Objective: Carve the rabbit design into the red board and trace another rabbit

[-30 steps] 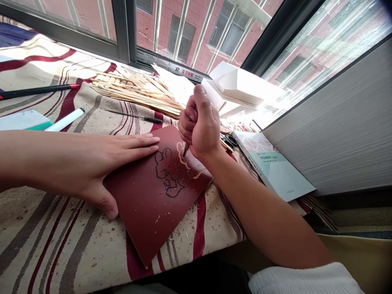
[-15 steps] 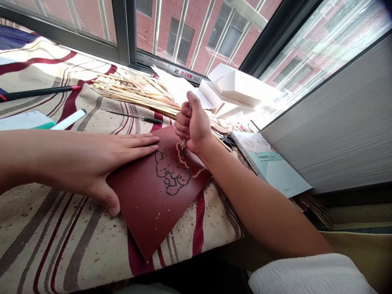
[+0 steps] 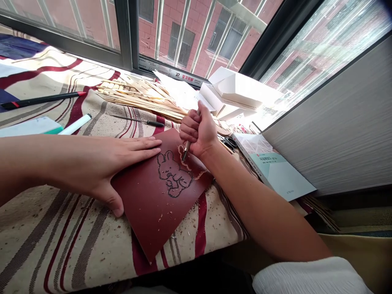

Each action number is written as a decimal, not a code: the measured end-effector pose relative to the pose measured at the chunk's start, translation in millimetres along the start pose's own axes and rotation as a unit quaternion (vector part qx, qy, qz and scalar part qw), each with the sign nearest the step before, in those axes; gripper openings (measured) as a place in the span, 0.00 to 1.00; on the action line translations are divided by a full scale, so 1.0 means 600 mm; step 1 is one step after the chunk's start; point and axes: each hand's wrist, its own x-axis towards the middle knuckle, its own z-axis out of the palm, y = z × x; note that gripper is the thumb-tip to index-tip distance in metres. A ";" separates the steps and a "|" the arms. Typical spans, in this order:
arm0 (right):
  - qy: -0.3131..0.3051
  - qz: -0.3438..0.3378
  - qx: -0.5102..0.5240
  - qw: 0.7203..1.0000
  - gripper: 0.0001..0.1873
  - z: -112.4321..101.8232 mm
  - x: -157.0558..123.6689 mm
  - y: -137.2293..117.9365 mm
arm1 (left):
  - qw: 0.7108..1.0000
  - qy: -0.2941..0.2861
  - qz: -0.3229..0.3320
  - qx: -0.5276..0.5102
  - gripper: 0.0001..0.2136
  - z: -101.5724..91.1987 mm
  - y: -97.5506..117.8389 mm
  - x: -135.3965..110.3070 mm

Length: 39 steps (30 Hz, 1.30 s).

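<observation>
Head view, single: taken from above the near edge of a striped cloth [image 3: 27, 228], faced forward and down at close range. A red-brown board [image 3: 147, 216] is placed near mid-frame; left hand [image 3: 104, 167] and right hand [image 3: 202, 132] are seen from the wearer's side. A barred window [image 3: 190, 41] is included at top, beyond the cloth.

1. From the front, there is room above the near half of the flat, dark red board [image 3: 150, 232].
2. Between the spread left hand [image 3: 114, 163] and the fisted right hand [image 3: 202, 130], the gap is narrow.
3. Behind the hands, the long, pale wooden strips [image 3: 137, 96] and the white, angular cardboard box [image 3: 237, 87] obstruct the way.
4. To the right, the bare right forearm [image 3: 257, 208] and the thick, white-and-green paper book [image 3: 284, 175] are obstacles.
</observation>
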 end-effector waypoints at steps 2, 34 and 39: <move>-0.040 -0.068 -0.017 0.997 0.38 0.001 -0.009 -0.005 | 1.000 0.006 0.007 -0.006 0.69 0.001 -0.003 -0.004; -0.029 -0.131 -0.085 0.987 0.36 -0.002 -0.007 0.021 | 1.000 0.004 0.012 -0.008 0.71 0.008 -0.018 -0.006; 0.029 -0.051 -0.005 0.998 0.35 -0.002 0.002 0.022 | 0.999 0.009 0.036 0.013 0.67 0.010 -0.022 -0.008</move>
